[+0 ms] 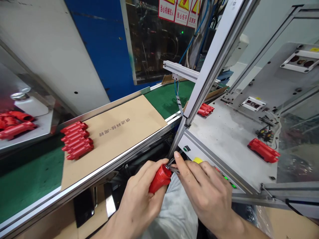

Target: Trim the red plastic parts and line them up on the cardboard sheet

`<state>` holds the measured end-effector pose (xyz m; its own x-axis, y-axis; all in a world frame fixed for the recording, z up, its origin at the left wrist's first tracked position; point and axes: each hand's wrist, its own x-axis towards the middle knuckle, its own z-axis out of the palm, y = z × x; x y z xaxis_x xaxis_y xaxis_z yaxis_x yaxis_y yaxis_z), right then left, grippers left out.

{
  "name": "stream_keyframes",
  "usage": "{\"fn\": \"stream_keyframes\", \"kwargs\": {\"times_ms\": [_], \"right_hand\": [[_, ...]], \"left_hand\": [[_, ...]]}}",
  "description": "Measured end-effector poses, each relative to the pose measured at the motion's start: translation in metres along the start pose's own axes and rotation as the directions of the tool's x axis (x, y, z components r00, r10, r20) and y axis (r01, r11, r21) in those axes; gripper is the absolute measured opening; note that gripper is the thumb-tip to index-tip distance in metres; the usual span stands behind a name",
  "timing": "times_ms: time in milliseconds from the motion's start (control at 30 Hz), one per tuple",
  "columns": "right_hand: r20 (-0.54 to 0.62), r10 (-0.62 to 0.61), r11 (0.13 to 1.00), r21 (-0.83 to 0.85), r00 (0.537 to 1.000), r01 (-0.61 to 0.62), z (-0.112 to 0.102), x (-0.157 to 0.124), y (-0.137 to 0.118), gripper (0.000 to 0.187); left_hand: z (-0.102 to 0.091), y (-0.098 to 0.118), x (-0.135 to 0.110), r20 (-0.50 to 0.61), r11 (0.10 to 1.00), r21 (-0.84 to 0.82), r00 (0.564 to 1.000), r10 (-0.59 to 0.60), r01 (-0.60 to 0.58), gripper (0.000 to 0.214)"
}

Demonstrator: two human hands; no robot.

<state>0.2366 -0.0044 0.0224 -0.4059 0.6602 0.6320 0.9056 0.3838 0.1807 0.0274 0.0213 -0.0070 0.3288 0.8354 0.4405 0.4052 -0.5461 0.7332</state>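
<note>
Hands (143, 187) (204, 192) — ribbed tube (160, 179), metal tool (173, 169)

There are two hands (142, 194), one held red part (159, 181), one metal tool (173, 169), four red cylinders (77, 142) on one cardboard sheet (117, 142), two red clusters (264, 151) on one desk (219, 132), three warning signs (181, 16) and one white bottle (32, 105). The heaped red pieces (17, 129) are too jumbled to count.

Both hands (142, 192) (206, 192) curled, close together
</note>
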Motion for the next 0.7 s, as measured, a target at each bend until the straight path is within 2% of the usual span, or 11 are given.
{"fn": "stream_keyframes", "kwargs": {"times_ms": [167,367,567,633,700], "right_hand": [[-0.010,0.033,0.997,0.068,0.999,-0.033,0.003,-0.002,0.001,0.062],[-0.019,0.071,0.987,0.146,0.997,-0.068,0.002,0.001,0.003,0.048],[0.000,0.107,0.962,0.253,0.994,-0.103,0.008,-0.001,0.005,0.046],[0.006,0.148,0.950,0.279,0.989,-0.143,0.010,-0.001,0.009,0.046],[0.022,0.232,0.900,0.375,0.973,-0.223,0.014,-0.001,0.015,0.044]], "left_hand": [[0.000,0.001,0.000,-0.003,1.000,-0.010,1.000,-0.002,0.002,0.056],[0.001,0.001,-0.001,-0.002,1.000,-0.008,1.000,0.010,-0.010,0.054],[0.002,-0.001,-0.003,-0.004,0.999,-0.049,1.000,0.010,-0.010,0.057],[0.002,-0.003,-0.004,-0.022,0.998,-0.069,1.000,-0.004,0.003,0.060],[0.001,-0.004,-0.005,-0.036,0.996,-0.089,0.999,-0.024,0.021,0.061]]}}
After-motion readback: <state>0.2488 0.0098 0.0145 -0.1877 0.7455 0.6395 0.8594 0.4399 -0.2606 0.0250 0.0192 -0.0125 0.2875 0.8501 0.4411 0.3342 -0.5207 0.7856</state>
